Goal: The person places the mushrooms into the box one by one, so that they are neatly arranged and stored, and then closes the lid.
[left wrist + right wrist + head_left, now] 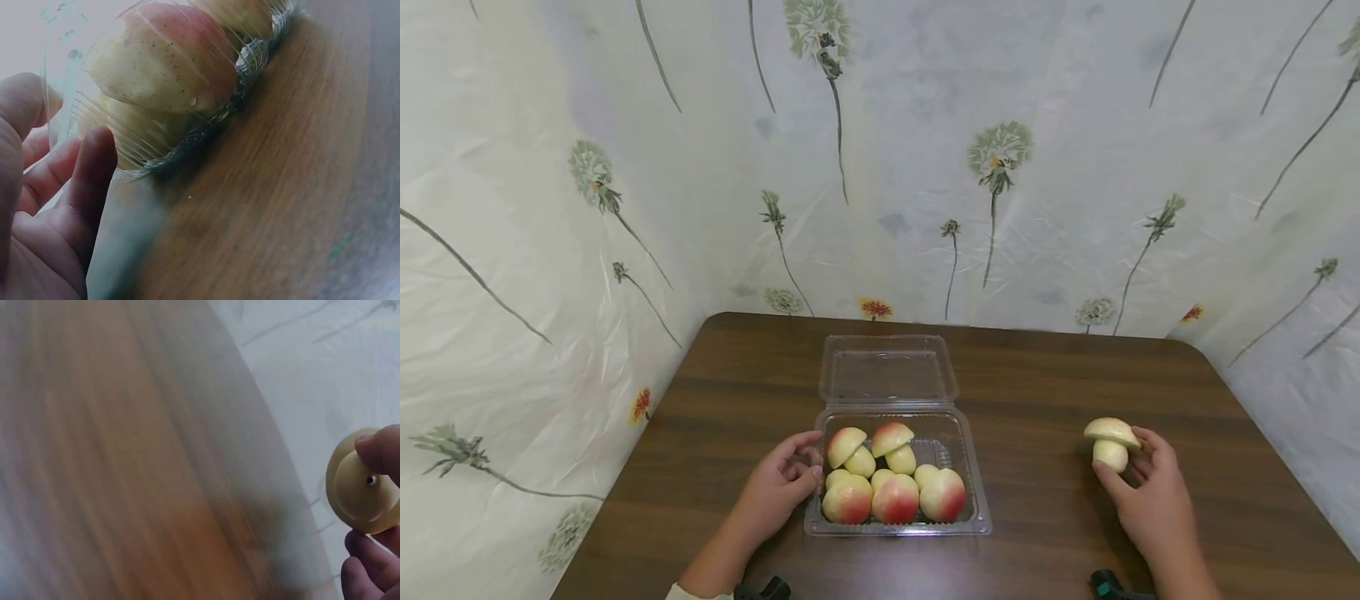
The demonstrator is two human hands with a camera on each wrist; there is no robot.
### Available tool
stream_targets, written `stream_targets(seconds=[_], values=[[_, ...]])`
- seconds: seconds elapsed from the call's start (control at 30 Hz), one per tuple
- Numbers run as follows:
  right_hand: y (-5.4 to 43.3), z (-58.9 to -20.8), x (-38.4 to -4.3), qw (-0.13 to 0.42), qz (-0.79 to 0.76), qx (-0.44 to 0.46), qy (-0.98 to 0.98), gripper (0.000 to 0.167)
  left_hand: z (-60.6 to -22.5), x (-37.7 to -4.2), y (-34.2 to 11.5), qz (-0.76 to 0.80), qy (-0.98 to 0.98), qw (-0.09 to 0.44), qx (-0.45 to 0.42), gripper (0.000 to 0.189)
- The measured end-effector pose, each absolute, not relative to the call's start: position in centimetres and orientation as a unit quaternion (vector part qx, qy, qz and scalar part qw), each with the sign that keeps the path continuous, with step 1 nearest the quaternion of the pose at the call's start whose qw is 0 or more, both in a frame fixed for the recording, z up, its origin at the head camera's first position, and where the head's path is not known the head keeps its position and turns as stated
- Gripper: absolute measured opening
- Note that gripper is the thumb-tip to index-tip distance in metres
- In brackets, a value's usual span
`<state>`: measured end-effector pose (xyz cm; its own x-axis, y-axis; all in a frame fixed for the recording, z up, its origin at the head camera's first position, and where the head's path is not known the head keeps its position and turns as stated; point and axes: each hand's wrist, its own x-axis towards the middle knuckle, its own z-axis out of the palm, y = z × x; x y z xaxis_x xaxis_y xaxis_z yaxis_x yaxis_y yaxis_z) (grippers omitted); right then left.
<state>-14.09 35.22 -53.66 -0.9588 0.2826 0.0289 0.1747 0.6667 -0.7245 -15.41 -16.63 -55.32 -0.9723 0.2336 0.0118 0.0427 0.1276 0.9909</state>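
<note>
A clear plastic clamshell container (973, 492) lies on the table with its lid (887, 375) folded back. Several toy mushrooms with cream and red caps are inside; a front one (896, 498) turns its cap toward me. Two stand at the back left, and the ribbed floor shows at back right. At the left rim my left hand (778, 483) pinches the container; the left wrist view has the thumb (97, 156) against its side wall. Off to the right, my right hand (1157, 492) grips a pale mushroom (1111, 443), cap up. A small hole marks its stem end in the right wrist view.
The dark wooden table (1030, 375) has rounded far corners. Behind it and along both sides hangs a pale sheet (910, 150) printed with dandelions. Dark wrist straps (1108, 583) show at the bottom of the head view.
</note>
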Motion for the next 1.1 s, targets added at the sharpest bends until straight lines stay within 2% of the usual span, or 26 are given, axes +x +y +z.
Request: stream_targets(seconds=[0.8,1.1], values=[[30.0,-53.1,-14.0,0.112,0.420,-0.045,-0.900,0.088,-55.2,-15.3,-16.6,0.653,0.748,0.059,0.103,0.050],[27.8,-52.8,-14.3,0.098,0.423,0.001,-0.901,0.084,-55.2,-15.3,-16.6,0.652,0.750,0.061,0.097,0.049]])
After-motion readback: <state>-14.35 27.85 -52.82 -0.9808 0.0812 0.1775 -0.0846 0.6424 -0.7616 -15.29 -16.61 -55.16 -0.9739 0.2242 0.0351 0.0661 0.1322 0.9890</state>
